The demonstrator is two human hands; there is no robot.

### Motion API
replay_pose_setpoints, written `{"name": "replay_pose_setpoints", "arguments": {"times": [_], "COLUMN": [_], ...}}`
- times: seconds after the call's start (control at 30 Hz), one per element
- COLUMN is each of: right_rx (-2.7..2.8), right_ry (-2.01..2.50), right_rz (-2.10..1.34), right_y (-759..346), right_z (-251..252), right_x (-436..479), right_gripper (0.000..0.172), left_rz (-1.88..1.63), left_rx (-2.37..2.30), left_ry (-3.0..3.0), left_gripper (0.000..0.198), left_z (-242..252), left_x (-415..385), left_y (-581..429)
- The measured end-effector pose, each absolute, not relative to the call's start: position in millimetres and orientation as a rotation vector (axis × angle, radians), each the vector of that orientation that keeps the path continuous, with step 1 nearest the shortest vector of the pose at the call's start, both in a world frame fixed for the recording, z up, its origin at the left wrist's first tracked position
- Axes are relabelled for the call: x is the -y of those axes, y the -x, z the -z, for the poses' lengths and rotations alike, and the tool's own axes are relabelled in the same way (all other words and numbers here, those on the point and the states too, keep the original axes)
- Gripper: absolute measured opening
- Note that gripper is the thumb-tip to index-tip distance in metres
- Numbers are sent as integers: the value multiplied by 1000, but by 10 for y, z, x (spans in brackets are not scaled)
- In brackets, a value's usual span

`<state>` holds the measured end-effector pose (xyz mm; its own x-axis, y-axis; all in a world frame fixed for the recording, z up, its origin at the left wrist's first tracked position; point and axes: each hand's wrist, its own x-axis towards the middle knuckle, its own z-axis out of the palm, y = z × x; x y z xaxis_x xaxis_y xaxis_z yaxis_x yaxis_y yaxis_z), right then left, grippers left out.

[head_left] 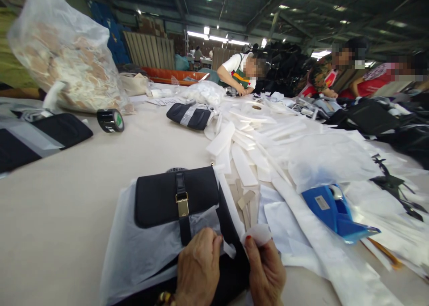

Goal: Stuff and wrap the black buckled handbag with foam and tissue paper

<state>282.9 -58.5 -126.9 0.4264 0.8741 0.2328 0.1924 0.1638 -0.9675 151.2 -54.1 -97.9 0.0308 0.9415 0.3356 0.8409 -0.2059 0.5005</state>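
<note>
The right hand (268, 270) pinches a small, translucent white paper-like piece (263, 234); I cannot tell whether the left hand's (197, 265) curled fingers grip the frosty, crinkled wrapping sheet (144, 248). The smooth black flap bag (154, 196), lying beneath on the pale table (67, 207), looks light and pliable, best held by its sides, sparing the glossy gold-coloured clasp (183, 207). Beyond spread flat, soft-looking white strips (243, 165).
</note>
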Motion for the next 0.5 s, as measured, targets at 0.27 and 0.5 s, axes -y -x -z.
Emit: {"name": "replay_pose_setpoints", "arguments": {"times": [0.27,0.5], "right_rx": [1072,1075], "right_ry": [1236,1251], "right_rz": [-726,-716], "right_y": [-2803,-2870], "right_z": [1266,1312], "right_x": [777,749], "right_gripper": [17,18], "left_rz": [-1098,-1026], "left_rx": [-1447,-1814], "left_ry": [-2614,-2385], "left_gripper": [18,26], "left_z": [1060,990], "left_x": [741,567], "left_y": [-1482,-1582]}}
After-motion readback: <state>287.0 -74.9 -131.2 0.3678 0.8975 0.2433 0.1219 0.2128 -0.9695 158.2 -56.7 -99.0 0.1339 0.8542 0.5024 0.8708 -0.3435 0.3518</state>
